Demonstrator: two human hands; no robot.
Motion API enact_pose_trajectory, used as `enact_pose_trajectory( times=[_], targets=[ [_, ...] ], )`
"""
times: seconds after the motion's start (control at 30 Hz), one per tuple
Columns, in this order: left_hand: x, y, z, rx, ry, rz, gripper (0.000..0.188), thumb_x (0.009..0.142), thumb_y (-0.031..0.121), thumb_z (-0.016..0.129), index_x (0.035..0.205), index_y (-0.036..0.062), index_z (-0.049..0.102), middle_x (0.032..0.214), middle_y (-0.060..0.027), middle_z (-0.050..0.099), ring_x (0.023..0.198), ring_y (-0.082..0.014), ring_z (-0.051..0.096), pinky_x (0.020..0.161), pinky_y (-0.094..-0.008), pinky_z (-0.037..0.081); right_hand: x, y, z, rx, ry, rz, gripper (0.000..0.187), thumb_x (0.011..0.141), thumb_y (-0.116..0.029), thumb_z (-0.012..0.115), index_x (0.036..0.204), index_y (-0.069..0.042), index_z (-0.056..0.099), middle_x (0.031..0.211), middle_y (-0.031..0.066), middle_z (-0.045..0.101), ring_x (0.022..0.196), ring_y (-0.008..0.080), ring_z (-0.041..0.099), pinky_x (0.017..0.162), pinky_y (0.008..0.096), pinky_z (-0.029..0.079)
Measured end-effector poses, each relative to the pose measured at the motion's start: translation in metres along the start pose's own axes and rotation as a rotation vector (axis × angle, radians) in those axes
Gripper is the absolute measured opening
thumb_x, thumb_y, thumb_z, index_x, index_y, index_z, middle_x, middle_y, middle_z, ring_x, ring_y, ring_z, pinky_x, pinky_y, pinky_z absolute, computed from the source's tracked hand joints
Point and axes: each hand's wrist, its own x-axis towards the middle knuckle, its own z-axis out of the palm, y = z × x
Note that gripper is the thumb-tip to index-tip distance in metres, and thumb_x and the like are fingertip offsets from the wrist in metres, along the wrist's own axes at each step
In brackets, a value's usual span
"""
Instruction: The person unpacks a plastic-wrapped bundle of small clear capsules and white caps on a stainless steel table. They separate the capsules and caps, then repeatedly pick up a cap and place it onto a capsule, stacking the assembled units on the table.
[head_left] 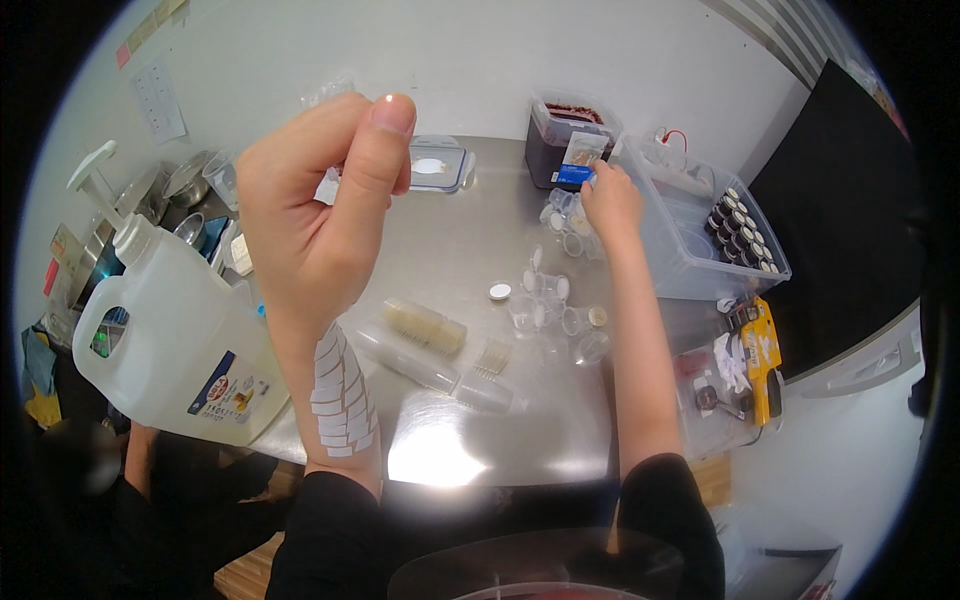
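Observation:
Raised close in front, my left hand point(318, 200) is closed in a fist, thumb against curled fingers; anything inside is hidden. Rows of white labels point(340, 395) stick to my left forearm. My right hand point(613, 203) reaches to the far side of the table, fingers bent together at the lower edge of a silver-and-blue packet or label point(580, 160). That is against a clear tub of dark red-brown contents point(546, 150). I cannot make out what the fingertips hold. Beside this hand lie small clear cups point(573, 243), with more cups point(545, 312) and a white lid point(499, 291) nearer.
Stacked clear cups point(410, 358) and a stack of yellowish lids point(425, 326) lie mid-table. A large pump jug point(180, 330) stands left. At right, a clear bin point(690, 270) holds small dark jars point(742, 235); a yellow tape dispenser point(763, 350) sits nearer. A person's arm point(140, 465) shows lower left.

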Motion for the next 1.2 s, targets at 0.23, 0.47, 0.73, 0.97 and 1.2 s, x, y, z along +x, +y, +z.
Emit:
enact_pose_trajectory(
  times=[0.23, 0.47, 0.73, 0.97, 1.2],
  targets=[
    [-0.001, 0.004, -0.005, 0.109, -0.096, -0.006, 0.038, 0.101, 0.017, 0.050, 0.067, 0.0002, 0.053, 0.062, -0.0039, 0.052, 0.056, -0.0092, 0.045, 0.053, -0.0240, 0.035, -0.008, -0.019, -0.004, 0.041, -0.533, -0.165, 0.030, 0.080, -0.019, 0.069, 0.107, -0.006, 0.066, 0.098, 0.0171, 0.069, 0.097, 0.0312, 0.067, 0.078, 0.0454, 0.054],
    [0.000, 0.004, -0.004, 0.102, -0.086, 0.012, 0.039, 0.101, 0.018, 0.049, 0.067, 0.0006, 0.053, 0.062, -0.0038, 0.052, 0.056, -0.0092, 0.046, 0.053, -0.0239, 0.035, -0.018, -0.027, 0.018, 0.227, -0.807, -0.203, 0.018, 0.076, -0.014, 0.065, 0.089, -0.003, 0.062, 0.090, 0.0173, 0.069, 0.092, 0.0337, 0.068, 0.077, 0.0451, 0.052],
    [0.000, 0.002, -0.002, 0.011, -0.006, -0.014, 0.036, 0.097, 0.015, 0.059, 0.064, 0.0002, 0.055, 0.057, -0.0003, 0.049, 0.053, -0.0073, 0.042, 0.051, -0.0245, 0.030, -0.001, -0.004, 0.019, 0.318, -0.105, -0.084, 0.018, 0.075, -0.011, 0.066, 0.076, -0.002, 0.050, 0.074, 0.0140, 0.065, 0.070, 0.0313, 0.067, 0.064, 0.0406, 0.052],
    [0.000, 0.002, 0.000, 0.020, -0.012, -0.013, 0.037, 0.097, 0.015, 0.059, 0.064, -0.0001, 0.055, 0.056, -0.0005, 0.049, 0.053, -0.0073, 0.042, 0.051, -0.0244, 0.030, -0.002, -0.001, 0.004, 0.010, -0.372, 0.025, 0.024, 0.075, -0.021, 0.072, 0.090, -0.003, 0.066, 0.089, 0.0171, 0.071, 0.091, 0.0346, 0.069, 0.079, 0.0441, 0.055],
    [-0.001, 0.002, 0.000, 0.022, 0.003, -0.002, 0.038, 0.098, 0.016, 0.058, 0.063, -0.0001, 0.054, 0.056, -0.0008, 0.049, 0.052, -0.0076, 0.041, 0.049, -0.0245, 0.029, -0.010, -0.007, -0.038, -0.188, -0.561, -0.021, 0.040, 0.071, -0.028, 0.079, 0.101, -0.002, 0.071, 0.096, 0.0185, 0.072, 0.091, 0.0331, 0.070, 0.079, 0.0434, 0.056]
  ],
)
